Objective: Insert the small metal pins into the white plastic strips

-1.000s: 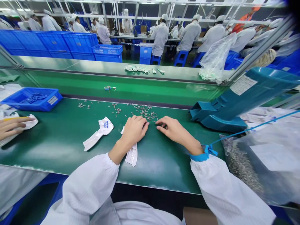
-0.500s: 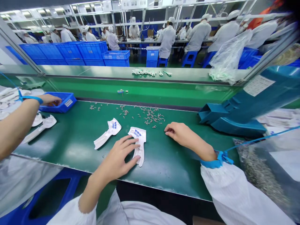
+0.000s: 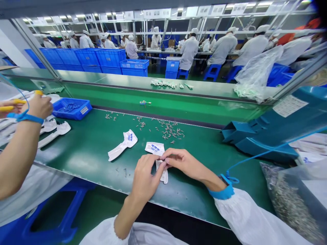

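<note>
Over a white plastic shell (image 3: 154,147) with blue pieces at its wide end, my left hand (image 3: 146,175) and my right hand (image 3: 184,162) meet fingertip to fingertip. Both are closed in a pinch, and whatever lies between the fingers is too small and covered to make out. My fingers hide the middle of this shell. To the left lies a second white plastic shell (image 3: 124,144), also with blue pieces at its wide end. Small metal parts (image 3: 170,129) are scattered on the green bench (image 3: 89,149) beyond my hands.
At the left, a co-worker's hand (image 3: 39,105) holds a yellow-handled tool near a blue bin (image 3: 71,109) of small blue pieces. More white shells (image 3: 55,134) lie there. A teal machine (image 3: 265,126) and a clear bag of metal parts (image 3: 293,200) stand on the right.
My right hand has come left from near the metal parts to the shell, meeting my left hand, whose spread fingers have closed. The co-worker's hand has left the blue bin.
</note>
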A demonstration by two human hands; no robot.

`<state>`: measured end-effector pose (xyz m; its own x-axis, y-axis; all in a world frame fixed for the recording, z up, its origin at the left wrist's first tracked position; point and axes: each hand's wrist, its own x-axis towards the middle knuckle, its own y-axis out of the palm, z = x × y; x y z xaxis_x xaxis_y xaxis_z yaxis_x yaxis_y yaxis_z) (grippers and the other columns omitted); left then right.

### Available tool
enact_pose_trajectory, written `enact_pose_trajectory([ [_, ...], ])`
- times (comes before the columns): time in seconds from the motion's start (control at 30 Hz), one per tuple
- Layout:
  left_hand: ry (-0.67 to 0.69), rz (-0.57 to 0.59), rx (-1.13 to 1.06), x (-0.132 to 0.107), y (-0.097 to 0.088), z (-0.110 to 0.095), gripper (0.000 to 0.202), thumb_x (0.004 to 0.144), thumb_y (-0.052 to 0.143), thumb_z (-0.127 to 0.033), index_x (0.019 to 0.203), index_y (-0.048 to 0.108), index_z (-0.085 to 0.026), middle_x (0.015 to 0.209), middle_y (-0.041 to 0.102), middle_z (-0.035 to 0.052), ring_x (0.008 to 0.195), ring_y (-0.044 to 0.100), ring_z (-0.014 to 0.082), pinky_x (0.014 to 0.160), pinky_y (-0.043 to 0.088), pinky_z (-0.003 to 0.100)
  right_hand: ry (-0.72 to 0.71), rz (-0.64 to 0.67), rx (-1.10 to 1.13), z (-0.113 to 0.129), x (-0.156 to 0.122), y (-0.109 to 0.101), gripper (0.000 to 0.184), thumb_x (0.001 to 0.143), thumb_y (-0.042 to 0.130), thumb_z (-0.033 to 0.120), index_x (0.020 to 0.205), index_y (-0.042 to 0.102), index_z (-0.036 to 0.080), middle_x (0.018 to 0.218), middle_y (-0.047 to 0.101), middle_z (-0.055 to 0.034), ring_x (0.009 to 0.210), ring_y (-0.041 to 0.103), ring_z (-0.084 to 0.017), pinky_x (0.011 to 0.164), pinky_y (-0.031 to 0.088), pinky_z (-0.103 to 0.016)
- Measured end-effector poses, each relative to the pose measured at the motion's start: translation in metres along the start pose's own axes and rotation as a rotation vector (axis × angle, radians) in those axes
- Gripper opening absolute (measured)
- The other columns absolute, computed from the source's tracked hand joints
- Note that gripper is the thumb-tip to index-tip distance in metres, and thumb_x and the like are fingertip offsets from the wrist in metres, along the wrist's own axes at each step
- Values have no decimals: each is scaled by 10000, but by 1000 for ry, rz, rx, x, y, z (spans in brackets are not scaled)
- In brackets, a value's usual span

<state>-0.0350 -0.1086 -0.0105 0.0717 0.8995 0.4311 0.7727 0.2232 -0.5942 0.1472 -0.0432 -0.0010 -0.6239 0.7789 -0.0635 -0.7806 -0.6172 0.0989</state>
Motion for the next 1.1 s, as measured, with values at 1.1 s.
enact_pose_trajectory([
  [1.1,20,103,76,-5,-3,10,312,939,606,-340,1231,554,-243,1239,645,72,1206,543,257,1005,418,421,51,-115,-335,14,-1,0,273,816,700,331,1055,683,200,909,729,-45,821,683,-181,796,553,-334],
])
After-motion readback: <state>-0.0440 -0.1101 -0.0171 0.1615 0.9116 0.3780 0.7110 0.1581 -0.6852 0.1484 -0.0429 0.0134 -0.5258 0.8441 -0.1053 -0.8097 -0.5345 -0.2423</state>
